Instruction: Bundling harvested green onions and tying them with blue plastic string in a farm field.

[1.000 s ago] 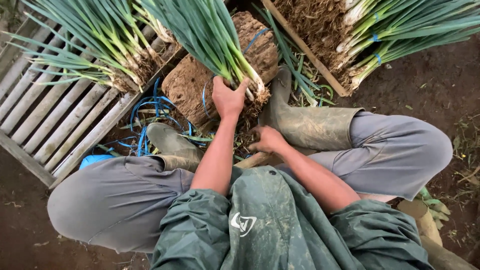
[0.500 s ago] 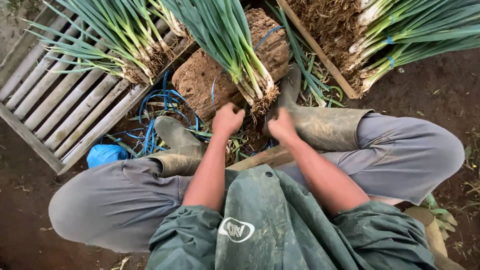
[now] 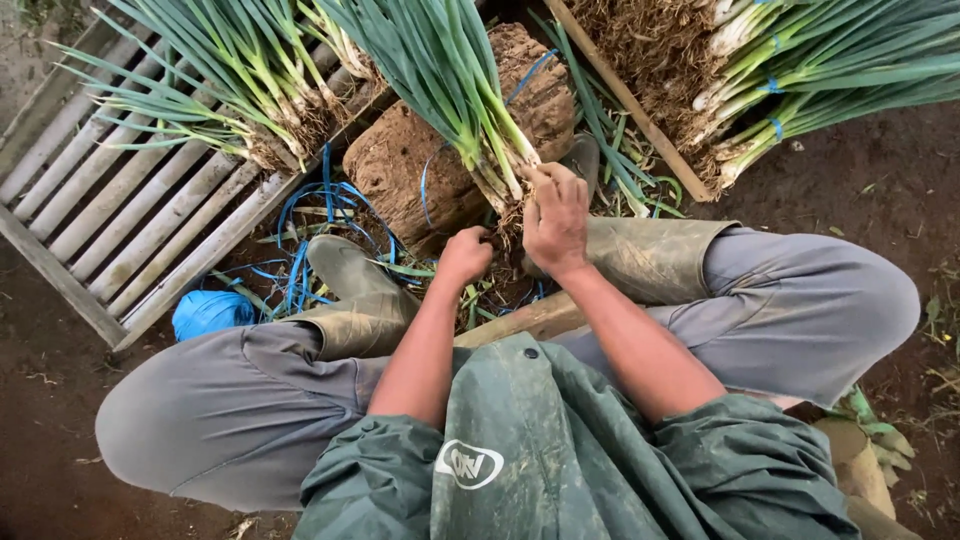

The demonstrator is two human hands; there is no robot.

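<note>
Head view only. Right hand (image 3: 556,215) gripped the white bases of a bunch of long green spring onions (image 3: 455,90) lying across a brown wooden stump (image 3: 400,165). Left hand (image 3: 466,255) was clenched at the muddy roots just below. Done, by appearance: bundles tied with blue bands (image 3: 800,80) stacked at upper right. Left: this bunch showed no band, and another loose untied heap (image 3: 230,90) lay on the bamboo slat rack (image 3: 110,230). Blue strings (image 3: 300,250) lay on the ground near the left rubber boot (image 3: 350,280).

bare dark soil ground (image 3: 880,190): brown stump (image 3: 410,165) at centre; slatted wooden pallet (image 3: 130,230) left of stump; blue strings (image 3: 300,240) and blue bag (image 3: 208,312) below-left of stump.
</note>
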